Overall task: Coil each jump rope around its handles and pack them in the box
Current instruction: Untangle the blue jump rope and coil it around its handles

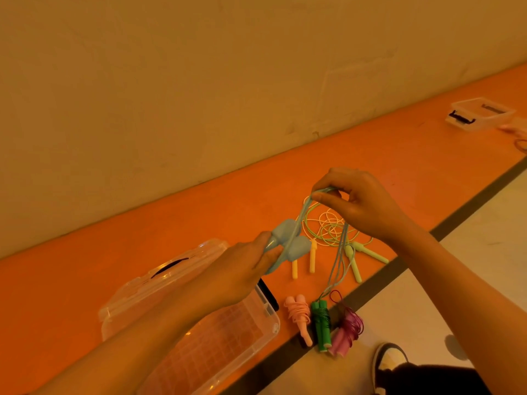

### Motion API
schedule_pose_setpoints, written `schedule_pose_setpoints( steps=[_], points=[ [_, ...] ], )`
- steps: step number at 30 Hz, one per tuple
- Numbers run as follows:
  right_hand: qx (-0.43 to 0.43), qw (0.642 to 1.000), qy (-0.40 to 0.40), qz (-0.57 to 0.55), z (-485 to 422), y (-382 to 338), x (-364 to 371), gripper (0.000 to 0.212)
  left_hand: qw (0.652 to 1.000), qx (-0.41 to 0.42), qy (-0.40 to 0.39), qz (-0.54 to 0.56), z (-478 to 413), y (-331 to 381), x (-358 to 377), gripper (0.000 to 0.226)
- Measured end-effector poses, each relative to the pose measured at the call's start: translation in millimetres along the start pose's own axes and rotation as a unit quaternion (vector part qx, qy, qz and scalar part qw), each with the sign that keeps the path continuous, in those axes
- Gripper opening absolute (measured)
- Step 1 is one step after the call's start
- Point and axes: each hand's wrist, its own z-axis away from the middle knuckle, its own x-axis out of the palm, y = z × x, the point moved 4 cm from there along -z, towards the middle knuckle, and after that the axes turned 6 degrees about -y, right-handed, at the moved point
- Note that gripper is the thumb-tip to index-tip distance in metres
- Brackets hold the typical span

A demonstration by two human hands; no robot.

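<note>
Below the left hand the open clear box sits on the orange floor. That hand is curled around the two blue handles, held side by side. Up to its right, the right hand pinches the blue cord, whose loops hang beneath it. Under the right hand lie a loose yellow rope and a pale green rope. Nearer the person lie a coiled pink rope, green rope and purple rope.

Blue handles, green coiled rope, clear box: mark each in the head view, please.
blue handles (286, 233): head view, thick end of the upper handle.
green coiled rope (321, 323): head view, where the cord wraps its handles.
clear box (274, 327): head view, right-hand wall.
</note>
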Motion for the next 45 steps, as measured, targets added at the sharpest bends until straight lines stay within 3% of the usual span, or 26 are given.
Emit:
schedule_pose_setpoints(
  steps=[7, 10, 16, 23, 26, 30, 33, 38, 45],
  points=[
    [0.029, 0.999, -0.022, -0.019, 1, 13, 4, 0.012, 0.998, 0.061, 0.007, 0.002, 4, 9, 1, 0.058],
    [0.032, 0.998, -0.036, -0.035, 0, 12, 7, 0.016, 0.996, 0.061, -0.012, -0.059, 6, 11, 0, 0.074],
    [0.008, 0.994, -0.097, -0.041, -4, 4, 22, 0.007, 0.984, 0.097, -0.059, -0.138, 14, 32, 16, 0.073],
    [0.102, 0.965, -0.164, -0.179, 5, 33, 34, 0.022, 0.973, 0.109, -0.021, -0.203, 23, 44, 4, 0.094],
    [0.124, 0.953, -0.160, -0.226, 6, 34, 40, 0.018, 0.968, 0.127, -0.037, -0.212, 27, 49, 0, 0.089],
    [0.120, 0.954, -0.193, -0.198, 5, 20, 63, 0.010, 0.935, 0.206, -0.083, -0.278, 26, 55, 13, 0.075],
    [0.135, 0.947, -0.182, -0.226, 7, 28, 64, 0.014, 0.948, 0.205, -0.051, -0.240, 22, 44, 11, 0.078],
    [0.157, 0.927, -0.163, -0.299, 22, 48, 55, 0.037, 0.986, 0.150, 0.025, -0.074, 18, 21, -2, 0.084],
    [0.199, 0.930, -0.131, -0.280, 40, 71, 41, 0.021, 0.989, 0.129, 0.070, 0.029, 15, 3, -7, 0.075]
  ],
)
